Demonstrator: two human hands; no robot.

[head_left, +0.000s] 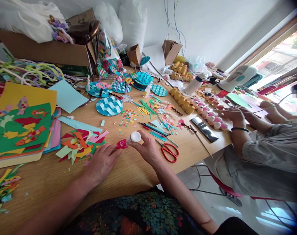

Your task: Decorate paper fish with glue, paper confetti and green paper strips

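A small red paper piece [122,144] with a glossy surface lies on the wooden table. The fingers of my left hand [102,163] lie flat, their tips at its left edge. My right hand [148,148] is wrapped round a small white glue bottle [134,137], tilted over the red piece with its round base toward me. The bottle's tip is hidden or too small to make out. Red-handled scissors [170,152] lie open just right of my right hand. Paper scraps [82,143] are heaped beyond my left hand.
Pens [154,129] and tiny paper dots [128,117] lie beyond my hands. Coloured sheets [23,124] are stacked at left. Blue wavy discs [109,105] stand further back. At right are a phone [203,129], egg-carton strips [181,100] and another person's hands [234,117].
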